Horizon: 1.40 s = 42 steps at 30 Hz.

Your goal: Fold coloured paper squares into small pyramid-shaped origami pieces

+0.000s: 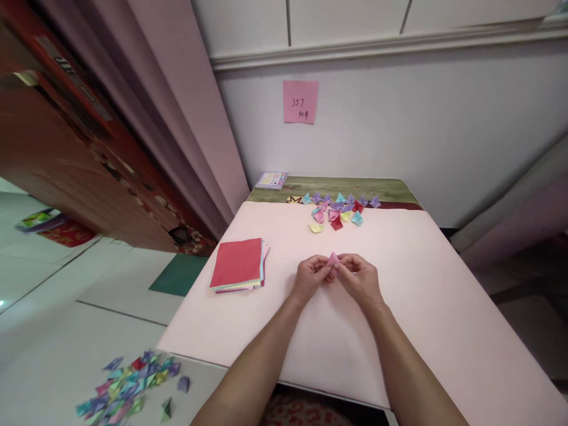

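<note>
While the left hand (313, 277) and right hand (360, 279) pinch a folded pink paper piece (333, 259) between their fingertips, over the middle of the pale pink table cover (430, 307), a red-topped stack of origami paper (237, 263) lies at nine o'clock from them; colourful folded pieces (336, 224) cluster at twelve, near the bare green wood-grain tabletop (381, 187); a mauve curtain (195, 106) hangs at ten; more folded pieces (128, 387) litter the pale floor (53, 331) at eight.

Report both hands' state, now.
Left hand: closed, fingers holding the pink folded paper.
Right hand: closed, fingers holding the same pink folded paper.
</note>
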Tool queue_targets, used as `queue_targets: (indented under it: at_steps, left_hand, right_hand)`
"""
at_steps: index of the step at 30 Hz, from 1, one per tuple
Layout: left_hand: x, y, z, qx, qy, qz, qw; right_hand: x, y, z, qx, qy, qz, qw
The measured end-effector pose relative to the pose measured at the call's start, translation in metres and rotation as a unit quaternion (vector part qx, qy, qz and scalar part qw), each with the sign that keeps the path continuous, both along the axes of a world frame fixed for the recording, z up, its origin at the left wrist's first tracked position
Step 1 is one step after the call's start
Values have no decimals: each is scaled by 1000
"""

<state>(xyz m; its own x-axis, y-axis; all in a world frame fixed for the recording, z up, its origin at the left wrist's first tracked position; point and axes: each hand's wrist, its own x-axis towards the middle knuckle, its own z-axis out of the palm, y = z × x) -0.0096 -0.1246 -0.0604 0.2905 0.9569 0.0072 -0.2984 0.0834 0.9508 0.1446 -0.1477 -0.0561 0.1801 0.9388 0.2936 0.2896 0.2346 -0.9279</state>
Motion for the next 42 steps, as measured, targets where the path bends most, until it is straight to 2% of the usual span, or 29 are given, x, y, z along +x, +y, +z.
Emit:
queue_targets:
  at_steps: [2,7,10,16,20,23,26,30,35,42]
  left_hand:
    - [1,0,-2,2,-1,6,1000]
    - [2,1,-1,11,-7,30,999]
    - [0,1,0,11,-9,32,999]
    - [1,2,0,-4,-21,51,998]
    - [2,0,1,9,-6,36,999]
    - [0,0,3,15,-2,27,1000]
    - [-5,0,7,-2,-23,11,1000]
    - [-11,1,14,-63,-87,-27,994]
    - [-12,0,21,-83,-94,-90,988]
    - [-13,2,18,-94,-117,-75,986]
  right_hand:
    - [0,0,-1,-8,8,10,1000]
    - [1,-2,5,39,-103,21,994]
    - [1,-2,5,44,-119,12,992]
    - [-8,2,-9,-37,29,30,998]
    - [-10,3,-12,-70,52,17,996]
    - [-7,4,-9,-93,98,32,990]
    - [-5,4,-3,-114,184,70,974]
    - [-8,3,6,-132,286,158,936]
    - [-10,0,14,-146,300,215,918]
    - [-12,1,13,-168,342,226,896]
